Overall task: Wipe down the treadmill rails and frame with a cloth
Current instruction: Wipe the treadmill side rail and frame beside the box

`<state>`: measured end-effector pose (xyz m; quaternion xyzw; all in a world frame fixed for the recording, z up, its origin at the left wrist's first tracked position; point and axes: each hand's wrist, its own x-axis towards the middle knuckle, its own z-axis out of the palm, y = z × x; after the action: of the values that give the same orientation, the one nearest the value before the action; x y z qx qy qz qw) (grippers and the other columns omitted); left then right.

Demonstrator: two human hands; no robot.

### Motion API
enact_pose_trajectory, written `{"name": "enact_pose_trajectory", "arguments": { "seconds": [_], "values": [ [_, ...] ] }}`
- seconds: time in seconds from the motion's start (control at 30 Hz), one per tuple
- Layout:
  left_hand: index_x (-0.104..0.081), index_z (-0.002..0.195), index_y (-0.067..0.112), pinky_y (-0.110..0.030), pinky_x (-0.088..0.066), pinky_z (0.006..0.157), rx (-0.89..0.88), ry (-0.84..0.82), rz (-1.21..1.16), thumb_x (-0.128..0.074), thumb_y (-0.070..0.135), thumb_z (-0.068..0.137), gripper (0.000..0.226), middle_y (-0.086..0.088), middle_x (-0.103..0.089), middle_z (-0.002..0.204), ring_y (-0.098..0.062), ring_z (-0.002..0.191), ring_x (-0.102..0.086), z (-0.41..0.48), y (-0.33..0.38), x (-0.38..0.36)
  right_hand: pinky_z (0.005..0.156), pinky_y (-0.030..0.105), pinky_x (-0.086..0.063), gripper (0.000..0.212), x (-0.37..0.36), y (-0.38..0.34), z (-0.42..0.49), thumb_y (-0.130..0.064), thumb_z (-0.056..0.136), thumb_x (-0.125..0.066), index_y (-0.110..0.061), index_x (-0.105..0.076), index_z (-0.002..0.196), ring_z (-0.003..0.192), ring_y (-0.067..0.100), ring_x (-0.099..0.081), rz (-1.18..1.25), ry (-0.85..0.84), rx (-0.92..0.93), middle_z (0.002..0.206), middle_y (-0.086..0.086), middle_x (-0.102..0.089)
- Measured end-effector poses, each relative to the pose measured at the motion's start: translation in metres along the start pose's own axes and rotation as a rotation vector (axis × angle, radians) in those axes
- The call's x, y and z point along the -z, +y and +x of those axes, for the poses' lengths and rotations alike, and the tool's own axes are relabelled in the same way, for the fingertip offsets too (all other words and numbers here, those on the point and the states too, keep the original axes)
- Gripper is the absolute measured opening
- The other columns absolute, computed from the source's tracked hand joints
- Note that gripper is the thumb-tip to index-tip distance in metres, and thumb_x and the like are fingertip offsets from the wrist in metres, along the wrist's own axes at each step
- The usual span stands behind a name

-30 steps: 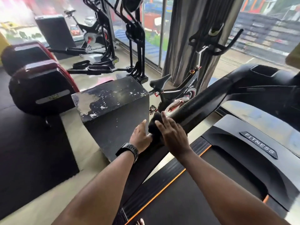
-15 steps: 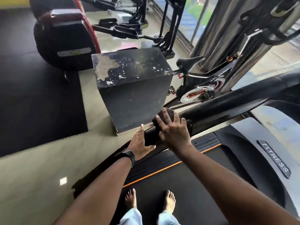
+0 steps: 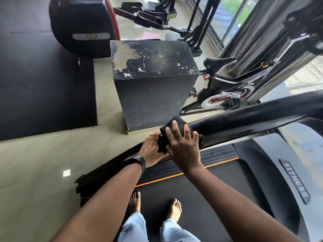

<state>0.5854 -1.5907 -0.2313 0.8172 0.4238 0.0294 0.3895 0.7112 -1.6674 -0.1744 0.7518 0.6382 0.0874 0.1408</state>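
Observation:
The treadmill's black left handrail (image 3: pixel 253 116) runs from its near end up to the right. A dark cloth (image 3: pixel 180 121) is draped over that near end. My right hand (image 3: pixel 183 147) lies on top of the cloth, its spread fingers curved over it and the rail. My left hand (image 3: pixel 150 147), with a watch on the wrist, rests flat against the end of the rail and touches the cloth's hanging edge. I stand barefoot on the black belt (image 3: pixel 201 189). The ribbed side rail (image 3: pixel 218 152) has an orange stripe.
A worn black box (image 3: pixel 153 81) stands on the tiled floor just left of the rail. A spin bike (image 3: pixel 223 95) is behind it, by curtains and windows. A red and black machine (image 3: pixel 82 27) sits on a black mat (image 3: pixel 43 84). The grey motor cover (image 3: pixel 295 182) is at the right.
The view has tilted down, so my bare feet and more of the belt show. Both hands stay at the rail's end, with my right hand spread further over the cloth.

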Motion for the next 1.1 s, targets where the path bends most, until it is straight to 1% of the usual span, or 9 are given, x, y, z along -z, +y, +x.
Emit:
{"name": "enact_pose_trajectory", "arguments": {
  "seconds": [0.13, 0.23, 0.37, 0.5, 0.6, 0.67, 0.8, 1.0, 1.1],
  "values": [
    [-0.033, 0.149, 0.004, -0.033, -0.022, 0.114, -0.036, 0.062, 0.040, -0.074, 0.047, 0.084, 0.088, -0.017, -0.044, 0.143, -0.032, 0.134, -0.039, 0.005, -0.003, -0.002, 0.082, 0.050, -0.047, 0.049, 0.007, 0.012, 0.036, -0.051, 0.086, -0.046, -0.028, -0.067, 0.124, 0.105, 0.038, -0.064, 0.072, 0.009, 0.215, 0.134, 0.004, -0.064],
    [-0.018, 0.156, 0.010, -0.034, -0.018, 0.117, -0.050, 0.057, 0.030, -0.071, 0.049, 0.086, 0.097, -0.012, -0.035, 0.153, -0.029, 0.140, -0.032, 0.003, -0.005, -0.002, 0.083, 0.043, -0.046, 0.048, 0.021, 0.037, 0.065, -0.057, 0.088, -0.049, -0.034, -0.063, 0.126, 0.108, 0.032, -0.063, 0.091, -0.178, 0.152, 0.131, -0.002, -0.062],
    [-0.013, 0.157, 0.013, -0.035, -0.017, 0.118, -0.057, 0.042, 0.026, -0.071, 0.050, 0.085, 0.099, -0.010, -0.031, 0.155, -0.028, 0.140, -0.030, 0.003, -0.009, -0.004, 0.089, 0.052, -0.042, 0.047, 0.001, 0.027, 0.022, -0.047, 0.089, -0.054, -0.027, -0.061, 0.130, 0.116, 0.039, -0.058, 0.011, 0.039, -0.061, 0.144, 0.008, -0.056],
    [-0.028, 0.151, 0.008, -0.037, -0.028, 0.112, -0.025, 0.049, 0.051, -0.072, 0.049, 0.083, 0.091, -0.014, -0.044, 0.140, -0.031, 0.131, -0.042, 0.007, -0.011, -0.006, 0.091, 0.054, -0.045, 0.042, -0.012, -0.003, 0.014, -0.044, 0.093, -0.053, -0.027, -0.064, 0.131, 0.115, 0.042, -0.059, 0.079, 0.134, 0.083, 0.141, 0.008, -0.060],
    [-0.028, 0.151, 0.011, -0.039, -0.031, 0.112, -0.040, 0.063, 0.023, -0.071, 0.055, 0.082, 0.092, -0.011, -0.045, 0.139, -0.029, 0.128, -0.043, 0.008, -0.013, -0.006, 0.082, 0.047, -0.049, 0.042, 0.009, 0.019, 0.054, -0.052, 0.091, -0.051, -0.031, -0.066, 0.123, 0.103, 0.037, -0.065, 0.046, -0.064, 0.240, 0.131, 0.004, -0.065],
    [-0.019, 0.154, 0.016, -0.038, -0.026, 0.115, -0.044, 0.050, 0.003, -0.070, 0.054, 0.084, 0.095, -0.008, -0.039, 0.145, -0.027, 0.131, -0.038, 0.006, -0.014, -0.006, 0.084, 0.045, -0.047, 0.045, 0.018, 0.039, 0.067, -0.056, 0.092, -0.049, -0.033, -0.062, 0.128, 0.110, 0.033, -0.063, 0.063, -0.177, 0.120, 0.135, 0.001, -0.061],
    [-0.017, 0.155, 0.018, -0.037, -0.023, 0.116, -0.048, 0.046, -0.005, -0.071, 0.052, 0.084, 0.095, -0.007, -0.036, 0.147, -0.026, 0.133, -0.036, 0.004, -0.014, -0.007, 0.093, 0.056, -0.044, 0.052, 0.007, 0.012, 0.025, -0.045, 0.086, -0.060, -0.028, -0.060, 0.135, 0.120, 0.044, -0.055, 0.019, -0.041, -0.151, 0.151, 0.012, -0.050],
    [-0.025, 0.152, 0.014, -0.041, -0.030, 0.111, -0.018, 0.032, 0.027, -0.068, 0.056, 0.083, 0.091, -0.010, -0.043, 0.136, -0.029, 0.126, -0.043, 0.007, -0.014, -0.005, 0.088, 0.048, -0.046, 0.047, 0.013, 0.009, 0.048, -0.052, 0.088, -0.052, -0.033, -0.063, 0.129, 0.110, 0.038, -0.061, 0.074, -0.096, 0.180, 0.138, 0.005, -0.061],
    [-0.018, 0.154, 0.019, -0.039, -0.028, 0.113, -0.040, 0.023, 0.005, -0.069, 0.055, 0.084, 0.093, -0.007, -0.039, 0.142, -0.026, 0.128, -0.039, 0.005, -0.015, -0.004, 0.088, 0.043, -0.044, 0.046, 0.022, 0.039, 0.075, -0.055, 0.093, -0.047, -0.034, -0.059, 0.132, 0.114, 0.032, -0.060, 0.076, -0.205, 0.075, 0.133, 0.001, -0.061]
  ]
}}
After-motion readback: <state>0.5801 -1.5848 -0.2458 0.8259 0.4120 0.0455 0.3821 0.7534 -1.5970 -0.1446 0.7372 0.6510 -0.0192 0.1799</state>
